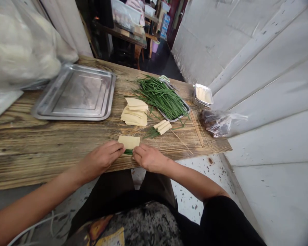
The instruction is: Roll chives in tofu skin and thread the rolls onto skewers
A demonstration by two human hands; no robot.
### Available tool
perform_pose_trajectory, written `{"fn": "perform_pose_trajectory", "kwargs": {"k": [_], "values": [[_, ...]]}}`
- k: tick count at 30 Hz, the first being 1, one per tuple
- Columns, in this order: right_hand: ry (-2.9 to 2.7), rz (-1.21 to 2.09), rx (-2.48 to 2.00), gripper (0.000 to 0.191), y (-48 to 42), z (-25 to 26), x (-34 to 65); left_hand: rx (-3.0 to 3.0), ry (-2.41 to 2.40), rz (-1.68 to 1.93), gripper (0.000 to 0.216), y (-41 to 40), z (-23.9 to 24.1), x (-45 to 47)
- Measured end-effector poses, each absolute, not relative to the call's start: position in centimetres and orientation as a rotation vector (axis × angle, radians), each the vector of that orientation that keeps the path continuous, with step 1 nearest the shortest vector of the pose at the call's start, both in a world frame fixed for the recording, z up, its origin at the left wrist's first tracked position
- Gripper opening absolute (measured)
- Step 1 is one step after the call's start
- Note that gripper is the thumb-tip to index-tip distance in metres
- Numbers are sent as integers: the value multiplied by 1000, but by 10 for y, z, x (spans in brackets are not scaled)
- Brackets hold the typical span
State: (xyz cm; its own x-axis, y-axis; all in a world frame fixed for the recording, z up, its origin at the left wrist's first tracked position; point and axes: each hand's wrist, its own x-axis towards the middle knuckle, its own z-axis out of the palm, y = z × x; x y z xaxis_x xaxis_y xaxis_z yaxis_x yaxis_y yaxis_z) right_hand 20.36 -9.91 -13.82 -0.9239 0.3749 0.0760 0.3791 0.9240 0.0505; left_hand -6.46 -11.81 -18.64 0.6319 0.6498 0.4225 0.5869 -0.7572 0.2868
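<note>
A pale yellow tofu sheet (129,140) lies on the table near its front edge, with a small bundle of green chives (128,151) across its near side. My left hand (105,156) pinches the left end of the sheet and chives, fingers pressed together. At the right end, my right hand (149,158) is closed in the same way. Fingertips hide both ends of the bundle. Beyond my hands sits a stack of tofu sheets (135,116). Right of it are several rolled tofu sheets (163,127) with chives poking out, on a thin skewer (182,141).
A metal tray heaped with chives (163,95) stands at the back. Loose skewers (197,130), a bagged dark item (215,122) and a lidless container (203,95) are at the right. On the left are a bare metal tray (78,91) and a large plastic bag (20,51).
</note>
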Motion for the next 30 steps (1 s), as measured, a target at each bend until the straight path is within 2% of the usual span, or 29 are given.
{"fn": "perform_pose_trajectory", "kwargs": {"k": [6, 12, 17, 22, 30], "values": [[-3097, -69, -662, 25, -98, -132, 197, 2863, 962, 704, 40, -114, -193, -74], [-2944, 223, -788, 25, -81, -142, 199, 2758, 962, 827, 27, -106, -184, -70], [-2700, 539, -842, 21, -72, -149, 203, 2632, 1071, 962, 37, -105, -187, -68], [-2546, 811, -935, 10, -66, -146, 204, 2261, 1321, 901, 45, -108, -180, -60], [-2416, 1064, -1131, 8, -53, -133, 196, 1929, 1438, 807, 58, -102, -168, -63]]}}
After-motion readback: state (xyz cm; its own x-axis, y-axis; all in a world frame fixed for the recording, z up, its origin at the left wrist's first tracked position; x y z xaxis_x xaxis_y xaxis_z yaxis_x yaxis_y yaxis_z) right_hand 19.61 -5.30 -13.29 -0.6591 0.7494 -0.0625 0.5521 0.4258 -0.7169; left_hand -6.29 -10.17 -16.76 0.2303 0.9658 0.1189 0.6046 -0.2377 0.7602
